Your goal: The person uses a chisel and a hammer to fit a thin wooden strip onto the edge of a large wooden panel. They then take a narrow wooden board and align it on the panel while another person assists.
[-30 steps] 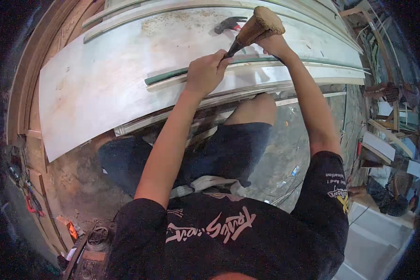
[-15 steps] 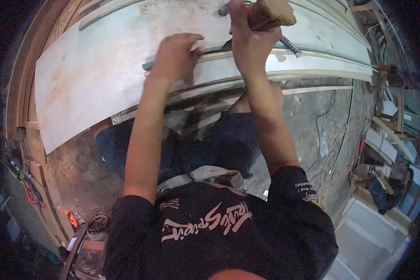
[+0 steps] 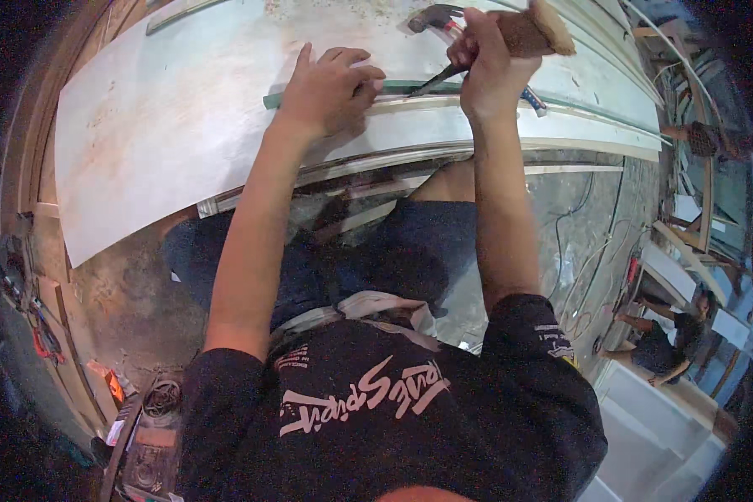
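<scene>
My right hand point(image 3: 492, 75) is closed around a tool with a thick brown wooden end point(image 3: 531, 35) and a dark tapered blade point(image 3: 437, 81). The blade slants down to the left, its tip at a green-edged strip point(image 3: 272, 100) lying along the white board point(image 3: 142, 151). My left hand point(image 3: 330, 90) is over the strip's left part, fingers apart and half bent, holding nothing that shows. Whether its fingertips touch the strip, I cannot tell. Behind my right hand lies a claw hammer point(image 3: 433, 17), its middle hidden by that hand.
Thin wooden strips point(image 3: 188, 14) lie on the board's far side. Cables point(image 3: 590, 201) trail over the floor at right. Another person point(image 3: 673, 339) sits farther right, near white panels point(image 3: 644, 427). Red-handled pliers point(image 3: 46, 339) and a tool tray point(image 3: 151, 452) are at lower left.
My right hand has moved right and slightly nearer with the tool, uncovering the blade and hammer head. The left hand has shifted slightly right, its fingers spreading. The head view has turned a little.
</scene>
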{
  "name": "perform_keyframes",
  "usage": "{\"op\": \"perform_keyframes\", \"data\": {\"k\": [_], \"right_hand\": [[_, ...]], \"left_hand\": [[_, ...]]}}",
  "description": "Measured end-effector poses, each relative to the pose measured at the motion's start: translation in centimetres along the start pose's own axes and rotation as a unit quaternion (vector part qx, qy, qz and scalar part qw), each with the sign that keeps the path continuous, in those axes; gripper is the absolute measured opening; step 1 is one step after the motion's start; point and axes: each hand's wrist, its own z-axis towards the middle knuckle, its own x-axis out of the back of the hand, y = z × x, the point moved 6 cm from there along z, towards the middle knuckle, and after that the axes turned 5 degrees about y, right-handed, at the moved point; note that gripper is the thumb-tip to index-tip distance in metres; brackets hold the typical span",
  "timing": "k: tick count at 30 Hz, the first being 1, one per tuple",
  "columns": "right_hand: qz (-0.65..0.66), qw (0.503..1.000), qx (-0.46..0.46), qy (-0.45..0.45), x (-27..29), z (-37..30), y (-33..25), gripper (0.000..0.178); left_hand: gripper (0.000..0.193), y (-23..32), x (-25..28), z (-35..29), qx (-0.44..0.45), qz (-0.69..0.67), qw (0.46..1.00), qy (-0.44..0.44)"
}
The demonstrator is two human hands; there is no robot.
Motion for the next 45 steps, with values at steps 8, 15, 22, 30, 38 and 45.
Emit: {"op": "perform_keyframes", "data": {"k": [8, 15, 22, 30, 38, 45], "right_hand": [[-0.017, 0.982, 0.127, 0.139, 5.5, 0.8, -4.0, 0.018], [-0.035, 0.985, 0.139, 0.094, 5.7, 0.8, -3.8, 0.021], [0.011, 0.991, 0.089, 0.099, 5.2, -0.1, -2.4, 0.023], [-0.447, 0.746, 0.493, 0.032, -2.5, -3.8, -3.3, 0.02], [-0.022, 0.998, -0.014, -0.048, -1.8, -0.3, 1.6, 0.017], [-0.075, 0.987, 0.05, 0.129, 2.5, 0.2, 0.3, 0.021]], "left_hand": [[0.027, 0.0, 0.1, 0.9, -0.002, -0.059, 0.998, 0.01], [0.021, -0.9, 2.1, 0.1, 0.008, -0.118, 0.993, -0.004], [0.017, -5.5, 7.8, -4.5, 0.025, -0.108, 0.994, 0.008], [0.019, -8.6, 10.6, -7.7, 0.055, -0.083, 0.995, 0.016], [0.019, -9.2, 10.5, -7.7, 0.037, -0.046, 0.998, 0.03], [0.02, -9.4, 10.2, -7.7, 0.055, -0.06, 0.997, 0.008]]}}
